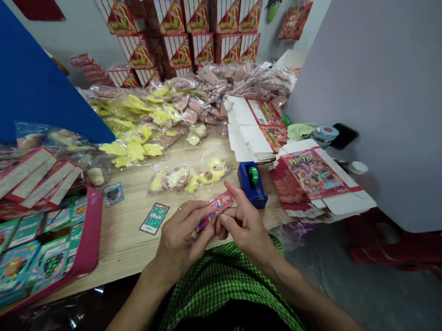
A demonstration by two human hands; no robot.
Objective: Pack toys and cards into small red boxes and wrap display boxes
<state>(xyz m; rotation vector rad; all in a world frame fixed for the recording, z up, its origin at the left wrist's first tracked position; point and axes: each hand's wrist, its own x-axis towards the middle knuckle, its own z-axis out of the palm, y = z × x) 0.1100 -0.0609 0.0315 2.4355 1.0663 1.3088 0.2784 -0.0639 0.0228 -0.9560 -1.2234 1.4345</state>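
L hand (180, 237) & R hand (245, 228) hold shiny red card (215, 213) above wooden surface (124, 244).
Fingers (225, 188) pinch it narrowly at both ends; green foil card (154, 218) lies nearby.

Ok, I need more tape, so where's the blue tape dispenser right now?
In the head view, the blue plastic tape dispenser stands on the light wooden table, just beyond the person's right hand and left of the flattened red-and-white cartons.
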